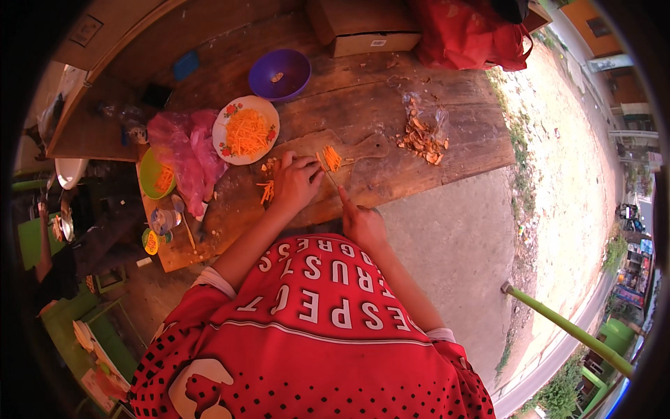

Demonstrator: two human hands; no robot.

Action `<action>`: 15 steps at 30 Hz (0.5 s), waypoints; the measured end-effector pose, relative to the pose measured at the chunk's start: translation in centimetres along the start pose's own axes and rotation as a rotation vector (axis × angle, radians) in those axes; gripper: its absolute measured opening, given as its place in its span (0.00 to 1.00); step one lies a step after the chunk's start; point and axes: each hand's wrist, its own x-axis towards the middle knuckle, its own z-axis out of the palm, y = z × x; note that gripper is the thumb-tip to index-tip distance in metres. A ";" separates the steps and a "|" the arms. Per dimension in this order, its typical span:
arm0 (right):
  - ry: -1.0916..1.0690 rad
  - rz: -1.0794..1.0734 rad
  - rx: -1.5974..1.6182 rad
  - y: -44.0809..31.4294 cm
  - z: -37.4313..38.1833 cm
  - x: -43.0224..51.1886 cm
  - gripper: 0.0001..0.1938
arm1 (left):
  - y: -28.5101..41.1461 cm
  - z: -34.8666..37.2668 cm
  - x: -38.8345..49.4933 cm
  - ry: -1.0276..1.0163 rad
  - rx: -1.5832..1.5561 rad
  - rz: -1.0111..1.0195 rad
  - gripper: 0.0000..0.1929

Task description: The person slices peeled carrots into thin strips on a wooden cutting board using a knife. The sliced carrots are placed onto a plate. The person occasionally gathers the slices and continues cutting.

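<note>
My right hand [361, 222] grips a knife [333, 179], index finger stretched along it. The blade lies over a wooden cutting board [372, 146] with a handle at its right end. Beside the blade sits a small heap of carrot strips [331, 158]. My left hand [298, 180] rests on the board with bent fingers, its fingertips close to the blade; whether it pins a piece of carrot beneath them is hidden. More carrot sticks [267, 191] lie left of that hand. Beyond it stands a flower-patterned plate [224, 137] piled with shredded carrot [247, 133].
On the wooden table [460, 115] are a purple bowl [293, 78], a pink plastic bag [193, 152], a green bowl [149, 175], a plastic cup [163, 220] and peelings [425, 139]. A cardboard box [377, 44] and red bag [471, 36] stand behind. Another person's arm [44, 235] shows at left.
</note>
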 end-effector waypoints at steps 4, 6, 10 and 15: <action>0.001 0.004 -0.014 -0.2 -0.1 0.0 0.31 | 0.0 0.0 -0.1 -0.020 -0.004 -0.014 0.13; 0.006 0.006 -0.016 -0.1 0.0 0.0 0.31 | 0.2 -0.2 0.0 -0.030 0.004 -0.015 0.15; 0.028 0.027 0.007 0.0 0.2 -0.1 0.33 | -0.1 -0.3 0.4 -0.030 0.044 0.056 0.19; 0.025 0.051 0.020 0.5 0.5 -0.1 0.34 | -1.1 -0.4 1.5 -0.104 0.061 0.171 0.15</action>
